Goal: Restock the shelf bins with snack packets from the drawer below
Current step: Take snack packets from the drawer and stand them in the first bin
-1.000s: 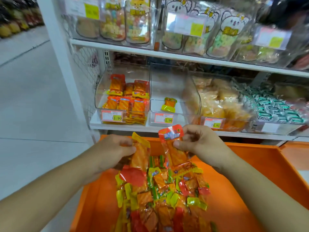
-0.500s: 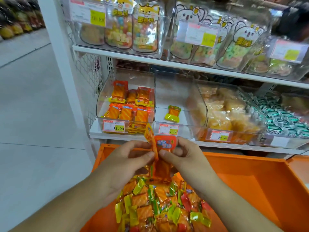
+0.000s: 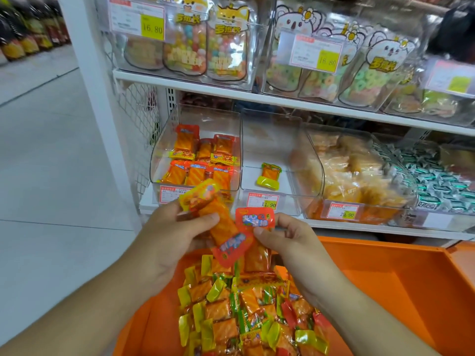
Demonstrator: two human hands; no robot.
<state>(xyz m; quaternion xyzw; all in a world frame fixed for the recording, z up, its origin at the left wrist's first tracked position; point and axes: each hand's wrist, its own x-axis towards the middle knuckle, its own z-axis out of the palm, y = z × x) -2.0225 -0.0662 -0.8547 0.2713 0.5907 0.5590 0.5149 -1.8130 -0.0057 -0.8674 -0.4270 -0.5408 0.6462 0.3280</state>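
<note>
My left hand (image 3: 169, 237) grips an orange snack packet with a yellow top (image 3: 205, 201), held over the orange drawer (image 3: 385, 278). My right hand (image 3: 288, 242) pinches a red-topped packet (image 3: 254, 220). A second red-ended packet (image 3: 232, 246) hangs between the two hands. Below them a heap of orange, yellow-green and red packets (image 3: 246, 312) lies in the drawer. On the shelf, the left clear bin (image 3: 164, 140) holds several red-topped orange packets. The middle clear bin (image 3: 270, 140) holds a single green-topped packet (image 3: 268, 176).
A bin of pale yellow snacks (image 3: 354, 170) and a bin of green-white candies (image 3: 437, 178) stand to the right. Bagged sweets fill the upper shelf (image 3: 231, 95). Price tags front each bin. A white shelf post (image 3: 92, 98) and tiled aisle floor lie to the left.
Both hands rose from the drawer heap and came together in front of the shelf edge. The left hand now lifts a yellow-topped packet toward the left bin, and the camera moved closer.
</note>
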